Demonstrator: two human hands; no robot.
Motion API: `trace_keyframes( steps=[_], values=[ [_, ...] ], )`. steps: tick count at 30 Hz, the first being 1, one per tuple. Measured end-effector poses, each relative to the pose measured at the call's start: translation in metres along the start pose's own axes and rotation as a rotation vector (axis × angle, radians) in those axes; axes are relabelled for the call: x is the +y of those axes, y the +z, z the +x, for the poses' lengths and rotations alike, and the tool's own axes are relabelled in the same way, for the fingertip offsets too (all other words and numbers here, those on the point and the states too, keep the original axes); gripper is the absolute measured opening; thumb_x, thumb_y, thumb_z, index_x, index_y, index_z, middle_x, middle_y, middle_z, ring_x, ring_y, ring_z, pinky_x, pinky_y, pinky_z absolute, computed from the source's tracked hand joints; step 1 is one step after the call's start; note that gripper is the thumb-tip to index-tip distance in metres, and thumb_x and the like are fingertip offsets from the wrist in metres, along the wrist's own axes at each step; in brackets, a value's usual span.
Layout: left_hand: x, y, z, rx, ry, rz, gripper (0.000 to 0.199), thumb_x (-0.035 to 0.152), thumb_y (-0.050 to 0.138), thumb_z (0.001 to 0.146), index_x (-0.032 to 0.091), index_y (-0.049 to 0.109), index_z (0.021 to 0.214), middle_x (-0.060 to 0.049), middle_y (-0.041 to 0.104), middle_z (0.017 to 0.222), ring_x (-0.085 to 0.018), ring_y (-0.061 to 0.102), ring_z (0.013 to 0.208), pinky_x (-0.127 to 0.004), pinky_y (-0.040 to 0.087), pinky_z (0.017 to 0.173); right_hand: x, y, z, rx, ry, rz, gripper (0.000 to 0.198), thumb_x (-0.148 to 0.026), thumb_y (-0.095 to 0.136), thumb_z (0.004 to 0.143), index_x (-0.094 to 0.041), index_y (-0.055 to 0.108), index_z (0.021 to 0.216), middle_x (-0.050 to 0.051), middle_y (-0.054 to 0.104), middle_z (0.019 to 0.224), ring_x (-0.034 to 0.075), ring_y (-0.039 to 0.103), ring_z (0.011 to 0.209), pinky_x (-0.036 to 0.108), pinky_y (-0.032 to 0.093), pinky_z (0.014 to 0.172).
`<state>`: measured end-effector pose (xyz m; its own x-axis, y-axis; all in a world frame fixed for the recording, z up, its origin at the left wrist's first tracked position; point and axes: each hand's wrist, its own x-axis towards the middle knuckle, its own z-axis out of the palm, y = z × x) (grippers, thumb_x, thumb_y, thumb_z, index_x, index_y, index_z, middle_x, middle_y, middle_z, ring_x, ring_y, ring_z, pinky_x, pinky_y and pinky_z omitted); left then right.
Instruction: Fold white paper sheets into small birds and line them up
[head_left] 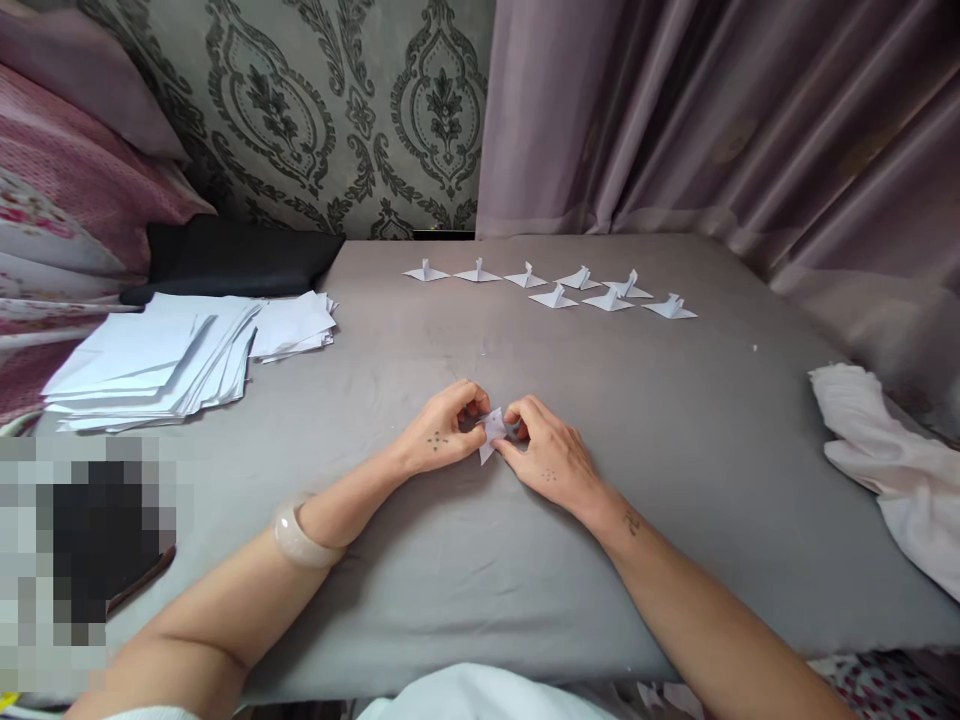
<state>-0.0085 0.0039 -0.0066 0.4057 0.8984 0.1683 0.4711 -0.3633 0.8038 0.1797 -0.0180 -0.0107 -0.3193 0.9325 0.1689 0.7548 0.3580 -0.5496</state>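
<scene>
A small piece of folded white paper [493,430] is held between my two hands, over the middle of the grey cloth. My left hand [448,425] pinches its left edge with thumb and curled fingers. On the right edge, my right hand [551,450] grips it the same way, thumb toward me. The paper has a pointed lower tip; parts of it are hidden by my fingertips. Beyond my hands, several folded paper birds [557,297] stand in two rows with their wings spread.
Stacks of white paper sheets [150,360] lie at the left, in front of a black folded item [240,255]. A crumpled white cloth [892,460] rests at the right edge. Purple curtains [600,110] hang behind the grey-covered table [675,440]. A blurred dark object [105,540] sits at lower left.
</scene>
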Motion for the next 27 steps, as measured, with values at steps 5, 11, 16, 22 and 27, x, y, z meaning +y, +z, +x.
trace_keyframes(
  steps=[5, 11, 16, 22, 27],
  values=[
    [0.001, 0.000, 0.000, -0.024, 0.050, 0.009, 0.014, 0.009, 0.053, 0.073, 0.017, 0.056, 0.084, -0.001, 0.051, 0.084, -0.011, 0.047, 0.073, -0.024, 0.041, 0.065, 0.000, 0.000, 0.000, -0.015, -0.039, 0.033, 0.018, -0.024, 0.063, 0.080, -0.026, 0.053, 0.096, -0.001, 0.061, 0.097, 0.013, 0.062, 0.078, 0.024, 0.040, 0.062],
    [0.000, 0.000, -0.001, -0.033, 0.066, 0.036, 0.020, 0.007, 0.053, 0.072, 0.017, 0.058, 0.089, -0.002, 0.053, 0.088, -0.012, 0.049, 0.075, -0.024, 0.042, 0.066, -0.001, 0.000, 0.001, 0.021, 0.015, 0.049, 0.027, -0.026, 0.063, 0.080, -0.025, 0.051, 0.104, 0.000, 0.062, 0.096, 0.013, 0.058, 0.067, 0.026, 0.040, 0.060],
    [-0.004, 0.002, -0.001, -0.052, 0.079, 0.055, 0.018, 0.009, 0.052, 0.075, 0.018, 0.060, 0.088, -0.004, 0.054, 0.091, -0.012, 0.052, 0.075, -0.024, 0.045, 0.068, 0.000, 0.001, 0.000, 0.000, -0.033, 0.066, 0.021, -0.024, 0.060, 0.083, -0.026, 0.057, 0.103, 0.001, 0.061, 0.101, 0.012, 0.060, 0.072, 0.025, 0.043, 0.063],
    [-0.010, 0.003, -0.002, -0.058, 0.117, 0.211, 0.018, 0.015, 0.053, 0.080, 0.019, 0.064, 0.093, -0.007, 0.056, 0.094, -0.015, 0.054, 0.077, -0.025, 0.045, 0.066, 0.002, 0.004, -0.002, -0.023, -0.029, 0.008, 0.011, -0.029, 0.058, 0.087, -0.025, 0.065, 0.095, 0.001, 0.061, 0.095, 0.012, 0.059, 0.073, 0.024, 0.044, 0.066],
    [-0.016, 0.004, -0.001, -0.026, 0.190, 0.321, 0.017, 0.018, 0.050, 0.087, 0.019, 0.066, 0.091, -0.007, 0.059, 0.092, -0.016, 0.056, 0.081, -0.026, 0.046, 0.068, 0.003, 0.003, 0.002, -0.020, -0.062, -0.080, 0.017, -0.026, 0.051, 0.092, -0.025, 0.067, 0.096, 0.001, 0.061, 0.093, 0.012, 0.059, 0.074, 0.024, 0.040, 0.064]
  ],
)
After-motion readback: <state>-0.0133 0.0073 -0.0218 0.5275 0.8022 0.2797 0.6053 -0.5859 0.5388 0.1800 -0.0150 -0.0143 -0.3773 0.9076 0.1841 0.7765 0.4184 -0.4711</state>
